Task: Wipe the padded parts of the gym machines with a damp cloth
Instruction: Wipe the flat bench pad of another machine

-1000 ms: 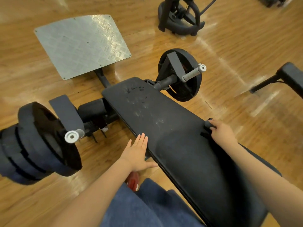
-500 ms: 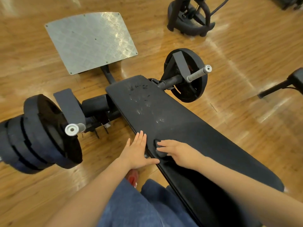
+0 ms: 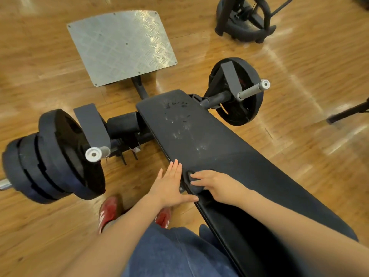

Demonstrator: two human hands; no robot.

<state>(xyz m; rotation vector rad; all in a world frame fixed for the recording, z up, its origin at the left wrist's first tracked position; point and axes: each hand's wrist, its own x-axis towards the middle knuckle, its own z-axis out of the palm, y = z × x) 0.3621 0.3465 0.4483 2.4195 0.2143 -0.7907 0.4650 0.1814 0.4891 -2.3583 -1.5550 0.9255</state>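
A long black padded bench (image 3: 229,156) runs from the middle of the view down to the lower right, with damp streaks near its far end. A small dark cloth (image 3: 192,181) lies bunched on the pad's left edge. My right hand (image 3: 213,184) presses on the cloth with fingers spread over it. My left hand (image 3: 171,184) rests flat against the pad's left side, fingers straight and thumb out toward the cloth.
Stacked black weight plates (image 3: 52,156) sit on a bar at the left, and one plate (image 3: 235,90) at the right. A metal footplate (image 3: 121,45) lies beyond the bench. Another machine's base (image 3: 245,27) stands top right. Red shoes (image 3: 108,211) show below on the wooden floor.
My right hand swept with the cloth from the pad's right edge across to its left edge, then stayed there. My left hand kept its place against the pad's side.
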